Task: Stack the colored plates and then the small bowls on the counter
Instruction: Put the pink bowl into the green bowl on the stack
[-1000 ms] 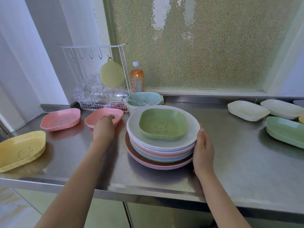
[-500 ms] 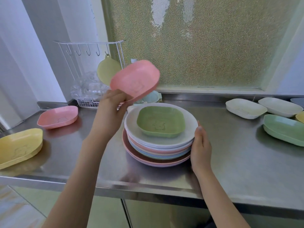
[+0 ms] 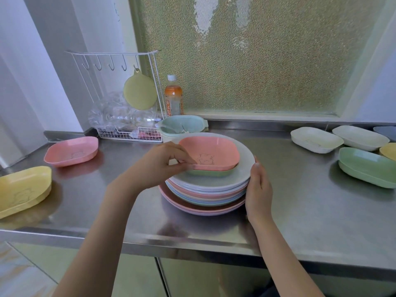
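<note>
A stack of colored plates [image 3: 214, 189] stands mid-counter, a pale grey one on top. A green bowl [image 3: 214, 173] sits in it, and a pink bowl [image 3: 212, 153] rests nested in the green one. My left hand [image 3: 158, 163] pinches the pink bowl's near-left rim. My right hand [image 3: 258, 189] lies flat against the stack's right edge, fingers together. Loose bowls lie around: a pink bowl [image 3: 71, 151] and a yellow bowl [image 3: 22, 190] on the left, two white bowls [image 3: 316, 139] [image 3: 360, 138], a green bowl [image 3: 366, 167] and a yellow bowl [image 3: 389, 150] on the right.
A white wire rack [image 3: 128, 133] with hooks, a hanging yellow-green lid [image 3: 140, 94] and crumpled clear plastic stands at the back left. An orange drink bottle [image 3: 173, 97] and a teal handled bowl [image 3: 182, 125] sit behind the stack. The steel counter's front edge [image 3: 192, 245] runs below my arms.
My left hand took a pink bowl from the counter left of the stack, lifted it, and brought it down into the green bowl. My right hand stayed at the stack's edge.
</note>
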### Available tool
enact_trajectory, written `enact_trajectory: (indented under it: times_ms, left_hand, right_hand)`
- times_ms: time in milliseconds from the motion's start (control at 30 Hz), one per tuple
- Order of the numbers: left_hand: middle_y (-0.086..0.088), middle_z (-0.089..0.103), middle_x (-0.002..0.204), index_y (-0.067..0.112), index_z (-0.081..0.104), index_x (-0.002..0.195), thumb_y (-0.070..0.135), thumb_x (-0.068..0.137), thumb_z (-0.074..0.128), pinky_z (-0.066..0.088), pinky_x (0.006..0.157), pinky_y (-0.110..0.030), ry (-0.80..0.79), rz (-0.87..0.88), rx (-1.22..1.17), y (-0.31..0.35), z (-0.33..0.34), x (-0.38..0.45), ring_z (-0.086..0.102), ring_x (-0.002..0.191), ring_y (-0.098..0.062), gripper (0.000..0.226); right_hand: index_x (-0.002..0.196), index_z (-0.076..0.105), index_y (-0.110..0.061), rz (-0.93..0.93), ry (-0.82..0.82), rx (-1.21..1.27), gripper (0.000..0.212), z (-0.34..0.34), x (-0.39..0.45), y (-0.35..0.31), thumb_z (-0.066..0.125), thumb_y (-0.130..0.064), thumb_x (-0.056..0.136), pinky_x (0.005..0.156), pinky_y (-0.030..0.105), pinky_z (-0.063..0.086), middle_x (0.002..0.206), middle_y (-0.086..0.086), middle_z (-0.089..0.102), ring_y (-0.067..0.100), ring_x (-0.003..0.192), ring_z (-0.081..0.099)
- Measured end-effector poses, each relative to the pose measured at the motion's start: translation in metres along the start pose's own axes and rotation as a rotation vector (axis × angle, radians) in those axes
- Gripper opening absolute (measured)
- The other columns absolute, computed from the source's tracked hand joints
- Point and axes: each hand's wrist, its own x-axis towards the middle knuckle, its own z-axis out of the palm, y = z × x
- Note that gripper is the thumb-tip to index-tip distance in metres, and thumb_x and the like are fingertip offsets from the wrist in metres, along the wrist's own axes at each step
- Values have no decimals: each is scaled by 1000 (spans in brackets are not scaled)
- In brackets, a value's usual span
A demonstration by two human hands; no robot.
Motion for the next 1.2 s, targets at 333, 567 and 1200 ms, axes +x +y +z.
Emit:
enact_trajectory:
  times_ms: [333, 567, 1200]
  left_hand:
    - [15, 60, 75, 19, 77, 94, 13, 82, 70, 35, 65, -7, -12, -24, -46, 15, 16, 10, 53, 74, -3, 15]
    - [7, 68, 85, 15, 76, 92, 16, 87, 64, 42, 76, -15, 116, -106, -152, 9, 8, 5, 59, 79, -6, 13]
    - [-32, 61, 110, -1, 69, 105, 9, 87, 56, 32, 104, -46, 580, -1052, 539, -208, -24, -56, 52, 109, -45, 25]
  right_hand:
    - [130, 53, -22, 6, 2, 4, 53, 0, -1, -1, 29, -48, 91, 102, 32, 39, 128, -4, 59, 10, 117, 51]
    - [130, 53, -23, 17, 3, -7, 58, 1, 1, 3, 29, -54, 88, 104, 38, 39, 129, -5, 58, 11, 119, 51]
    - [125, 56, -22, 12, 28, -17, 60, 1, 3, 6, 28, -57, 86, 102, 42, 41, 125, -2, 61, 13, 115, 54]
